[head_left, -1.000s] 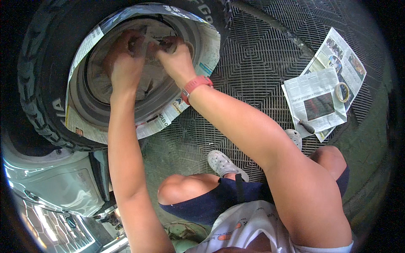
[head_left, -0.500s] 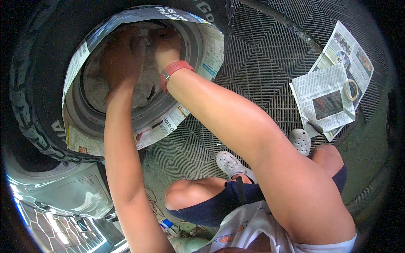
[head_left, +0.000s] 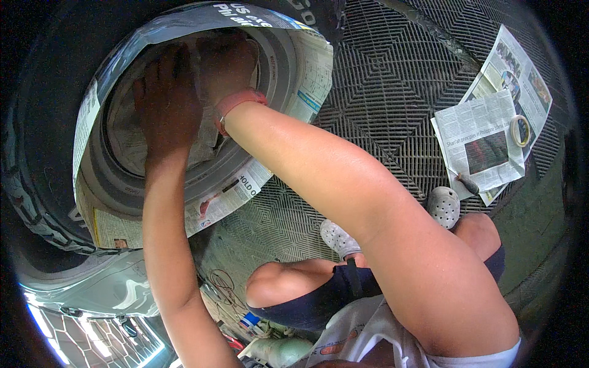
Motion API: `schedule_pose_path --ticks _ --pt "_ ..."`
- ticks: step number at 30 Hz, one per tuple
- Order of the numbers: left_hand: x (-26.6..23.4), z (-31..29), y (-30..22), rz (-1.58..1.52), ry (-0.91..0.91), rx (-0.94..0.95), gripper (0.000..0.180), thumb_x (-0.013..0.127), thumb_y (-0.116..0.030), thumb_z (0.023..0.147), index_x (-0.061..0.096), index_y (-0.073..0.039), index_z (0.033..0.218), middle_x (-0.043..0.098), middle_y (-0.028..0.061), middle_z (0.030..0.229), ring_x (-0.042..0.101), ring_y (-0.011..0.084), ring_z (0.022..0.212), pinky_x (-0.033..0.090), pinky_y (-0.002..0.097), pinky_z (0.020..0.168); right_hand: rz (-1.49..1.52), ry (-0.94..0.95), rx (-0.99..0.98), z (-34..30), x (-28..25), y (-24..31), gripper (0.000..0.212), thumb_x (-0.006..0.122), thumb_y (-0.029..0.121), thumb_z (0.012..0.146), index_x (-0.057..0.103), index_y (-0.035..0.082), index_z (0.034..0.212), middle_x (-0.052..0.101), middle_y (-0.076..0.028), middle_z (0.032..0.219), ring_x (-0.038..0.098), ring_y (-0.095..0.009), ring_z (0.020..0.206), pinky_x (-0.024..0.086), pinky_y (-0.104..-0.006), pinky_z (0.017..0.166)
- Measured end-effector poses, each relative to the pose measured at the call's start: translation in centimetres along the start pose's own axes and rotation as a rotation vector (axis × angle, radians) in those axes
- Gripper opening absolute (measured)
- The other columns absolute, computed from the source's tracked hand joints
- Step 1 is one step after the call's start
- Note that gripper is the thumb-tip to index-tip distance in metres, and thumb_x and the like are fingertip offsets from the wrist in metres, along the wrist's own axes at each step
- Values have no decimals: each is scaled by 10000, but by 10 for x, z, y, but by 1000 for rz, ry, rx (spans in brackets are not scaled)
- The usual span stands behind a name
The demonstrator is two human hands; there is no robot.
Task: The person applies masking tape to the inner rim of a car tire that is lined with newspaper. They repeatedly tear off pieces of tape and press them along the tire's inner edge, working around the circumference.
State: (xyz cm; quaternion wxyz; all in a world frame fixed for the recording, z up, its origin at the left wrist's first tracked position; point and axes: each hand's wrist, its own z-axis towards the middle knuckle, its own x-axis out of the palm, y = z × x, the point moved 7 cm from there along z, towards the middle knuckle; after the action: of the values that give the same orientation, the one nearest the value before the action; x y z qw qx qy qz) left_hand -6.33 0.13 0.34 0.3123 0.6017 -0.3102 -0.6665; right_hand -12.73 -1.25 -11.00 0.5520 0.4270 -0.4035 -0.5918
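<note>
A large black tire (head_left: 46,110) stands at the upper left around a grey wheel rim (head_left: 265,70). Newspaper strips (head_left: 314,70) ring the rim where it meets the tire. Inside the rim, a newspaper sheet (head_left: 202,144) covers the middle. My left hand (head_left: 169,101) lies over that sheet with its fingers stretched upward and apart, in shadow. Close to its right, my right hand (head_left: 227,64) reaches into the upper part of the rim; its fingers are too dark to make out. A red watch strap (head_left: 242,101) circles my right wrist.
More newspaper sheets (head_left: 481,126) lie on the ridged mat floor (head_left: 386,92) at right. A roll of tape (head_left: 520,131) and a small dark tool (head_left: 467,183) rest on them. A glossy grey vehicle body panel (head_left: 98,285) is at lower left. A coiled cable (head_left: 222,285) lies below the wheel.
My left hand has moved slightly left across the sheet and its fingers have spread. My right hand has shifted a little left. The view has tilted slightly.
</note>
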Motion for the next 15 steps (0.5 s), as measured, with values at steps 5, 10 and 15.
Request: schedule_pose_path --ticks 5,10,15 --pt "8 -8 4 32 46 -65 480 583 -180 940 598 -93 1412 607 126 1378 593 312 1237 482 506 970 23 -27 -12 6 -13 15 205 699 250 910 789 66 925 764 -137 876 738 -327 798 589 -395 743" --pt "-15 31 -10 -28 -51 -123 445 575 -173 965 612 -80 1399 619 164 1363 584 361 1250 475 514 1001 237 19 157 27 28 -42 302 599 290 986 740 85 1156 701 -172 1215 661 -357 1104 517 -458 982" --pt "-37 -26 14 -64 -27 -141 381 606 -175 1004 651 -56 1363 659 201 1310 607 407 1190 459 515 1044 51 496 195 -24 9 -13 339 570 247 984 711 31 1205 679 -238 1242 656 -405 1128 516 -503 999"
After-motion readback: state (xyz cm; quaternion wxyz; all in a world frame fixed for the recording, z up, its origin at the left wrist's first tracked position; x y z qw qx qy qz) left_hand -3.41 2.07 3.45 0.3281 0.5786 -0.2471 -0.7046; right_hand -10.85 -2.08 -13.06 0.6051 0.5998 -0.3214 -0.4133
